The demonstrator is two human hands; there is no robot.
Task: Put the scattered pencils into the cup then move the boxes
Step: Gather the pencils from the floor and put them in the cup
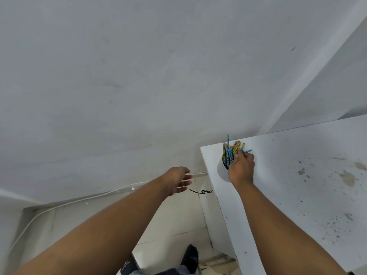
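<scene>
The cup (pixel 222 172) is white and stands on the near left corner of the table (pixel 297 191), close to both edges. It is packed with pencils (pixel 230 153), blue and yellow, which stand upright and fan out a little above the rim.

The right hand (pixel 241 168) is over the cup from the near right side, back of the hand up and covering part of the rim. Its fingers (pixel 242 153) are curled in among the pencil tops. One blue pencil (pixel 248 151) sticks out sideways to the right past the fingertips, lower and flatter than the rest; the hand seems to pinch it, though the back of the hand hides the fingertips and the grip itself cannot be made out.

The left hand (pixel 177 180) hangs in the air off the table's left edge, well apart from the cup, fingers loosely spread and holding nothing.

The tabletop is white with grey and brown stains towards the right. Below, a white cable (pixel 79 199) runs along the foot of the wall, a short black wire (pixel 201 191) lies by the table's side, and a dark shoe (pixel 190 257) rests on the pale floor.
</scene>
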